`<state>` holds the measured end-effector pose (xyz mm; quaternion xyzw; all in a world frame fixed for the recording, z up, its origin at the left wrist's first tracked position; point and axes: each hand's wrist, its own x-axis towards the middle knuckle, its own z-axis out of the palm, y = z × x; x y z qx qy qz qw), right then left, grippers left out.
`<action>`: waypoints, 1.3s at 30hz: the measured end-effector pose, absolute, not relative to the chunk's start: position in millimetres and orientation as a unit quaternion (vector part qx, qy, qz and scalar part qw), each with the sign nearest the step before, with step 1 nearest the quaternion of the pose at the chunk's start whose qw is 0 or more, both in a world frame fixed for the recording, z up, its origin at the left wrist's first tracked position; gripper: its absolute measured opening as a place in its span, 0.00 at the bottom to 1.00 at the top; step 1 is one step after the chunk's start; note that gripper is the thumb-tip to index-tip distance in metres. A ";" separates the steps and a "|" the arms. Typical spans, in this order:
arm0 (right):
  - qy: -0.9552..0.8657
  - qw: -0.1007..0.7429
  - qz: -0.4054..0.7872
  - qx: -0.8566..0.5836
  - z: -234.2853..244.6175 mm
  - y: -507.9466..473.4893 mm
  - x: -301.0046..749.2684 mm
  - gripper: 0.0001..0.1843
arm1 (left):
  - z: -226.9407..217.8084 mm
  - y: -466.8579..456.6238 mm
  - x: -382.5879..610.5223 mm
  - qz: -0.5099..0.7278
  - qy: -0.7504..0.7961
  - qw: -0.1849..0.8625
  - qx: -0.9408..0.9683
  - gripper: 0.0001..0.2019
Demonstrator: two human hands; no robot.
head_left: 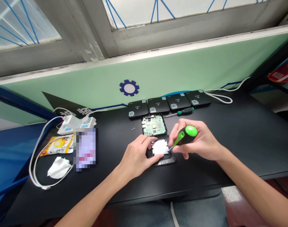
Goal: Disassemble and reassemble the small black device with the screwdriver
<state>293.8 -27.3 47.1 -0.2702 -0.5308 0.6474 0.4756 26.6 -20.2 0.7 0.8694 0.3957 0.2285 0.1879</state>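
My right hand grips a green and black screwdriver, tilted, its tip at the right edge of a silvery plate. That plate lies in a black plastic cover on the table. Thumb and fingers of my left hand press around the cover's left side and hold it down. Just beyond the cover sits an opened black box with a green circuit board showing. A few small screws lie to the left of the box.
Several closed black boxes stand in a row along the wall. A second screwdriver lies before them. To the left are a power strip, a yellow snack packet, a crumpled tissue and a white cable.
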 end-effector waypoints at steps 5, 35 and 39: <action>-0.524 0.482 0.650 -0.266 45.6 -27.5 293.2 0.20 | 0.8 -20.3 26.1 0.226 0.396 0.190 0.869 0.21; -0.614 0.475 0.549 -0.308 43.4 -25.8 298.3 0.17 | -2.2 -20.1 24.3 0.229 0.392 0.177 0.873 0.24; -0.584 0.464 0.601 -0.288 44.3 -27.0 297.1 0.14 | -0.7 -20.1 23.9 0.227 0.394 0.177 0.873 0.23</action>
